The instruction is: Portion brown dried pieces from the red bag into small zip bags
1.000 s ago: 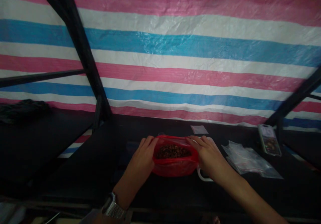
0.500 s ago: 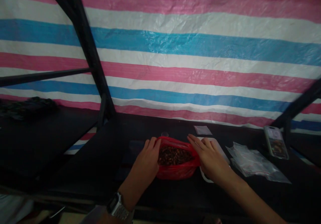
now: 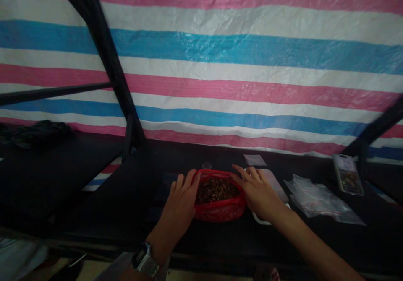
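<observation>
A red plastic bag [image 3: 220,211] stands on the black table with its mouth spread wide. Inside it lies a heap of small brown pieces [image 3: 218,190], like seeds or beads; their exact kind is too small to tell. My left hand [image 3: 181,197] grips the bag's left rim, thumb at the edge, fingers bent outside. On the opposite side my right hand [image 3: 256,191] holds the right rim with the thumb over the edge, while its index finger points outward. A white tray [image 3: 273,183] lies partly hidden beneath my right hand and forearm.
A small clear round cup or lid [image 3: 207,166] sits behind the bag. Clear zip bags [image 3: 321,200] lie at right, near a phone [image 3: 348,174]. A small packet [image 3: 255,160] rests farther back. Black metal posts [image 3: 110,63] and a striped sheet [image 3: 236,92] border the table [image 3: 157,155].
The bag's mouth has become wider and rounder, showing more of the brown pieces. Both hands have shifted slightly left in the view with the bag.
</observation>
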Tool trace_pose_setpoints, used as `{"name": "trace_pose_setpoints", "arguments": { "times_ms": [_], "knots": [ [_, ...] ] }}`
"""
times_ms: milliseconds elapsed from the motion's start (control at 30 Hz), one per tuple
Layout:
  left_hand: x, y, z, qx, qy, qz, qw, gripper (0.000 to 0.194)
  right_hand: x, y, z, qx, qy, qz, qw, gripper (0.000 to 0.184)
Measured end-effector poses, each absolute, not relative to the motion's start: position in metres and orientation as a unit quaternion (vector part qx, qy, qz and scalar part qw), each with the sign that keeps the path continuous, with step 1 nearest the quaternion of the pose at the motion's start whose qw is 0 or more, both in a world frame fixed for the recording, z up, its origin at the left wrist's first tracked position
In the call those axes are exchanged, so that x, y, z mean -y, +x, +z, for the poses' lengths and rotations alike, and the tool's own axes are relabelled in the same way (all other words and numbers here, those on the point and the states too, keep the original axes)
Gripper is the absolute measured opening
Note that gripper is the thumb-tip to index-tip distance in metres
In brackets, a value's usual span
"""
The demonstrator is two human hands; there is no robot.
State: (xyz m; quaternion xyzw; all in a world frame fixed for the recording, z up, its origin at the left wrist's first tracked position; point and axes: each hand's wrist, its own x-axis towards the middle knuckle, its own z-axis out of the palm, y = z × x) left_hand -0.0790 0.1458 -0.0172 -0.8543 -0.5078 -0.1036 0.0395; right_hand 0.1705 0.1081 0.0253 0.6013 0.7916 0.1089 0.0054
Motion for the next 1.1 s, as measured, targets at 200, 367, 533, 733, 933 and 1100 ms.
{"name": "trace_pose_setpoints", "arguments": {
  "times_ms": [200, 367, 533, 733, 933, 1100],
  "knots": [
    [-0.147, -0.071, -0.013, 0.491, -0.869, -0.053, 0.012, 0.086, -0.107, 0.174, 0.024, -0.796, 0.600, 0.075, 0.002, 0.063],
    [-0.157, -0.072, -0.016, 0.464, -0.873, -0.133, -0.065, 0.078, -0.104, 0.211, 0.032, -0.808, 0.565, -0.008, -0.168, 0.053],
    [-0.165, -0.072, -0.013, 0.451, -0.853, -0.253, -0.069, 0.064, -0.086, 0.306, 0.029, -0.700, 0.677, 0.038, -0.223, 0.033],
    [-0.164, -0.065, -0.003, 0.418, -0.837, -0.352, -0.042, 0.048, -0.041, 0.386, 0.008, -0.646, 0.749, 0.114, -0.096, 0.037],
    [-0.170, -0.061, 0.010, 0.370, -0.830, -0.418, 0.009, 0.034, -0.029, 0.371, 0.002, -0.661, 0.724, 0.113, -0.161, 0.035],
    [-0.192, -0.080, 0.020, 0.428, -0.728, -0.532, 0.057, 0.028, -0.031, 0.355, -0.002, -0.661, 0.691, 0.159, -0.246, 0.029]
  ]
}}
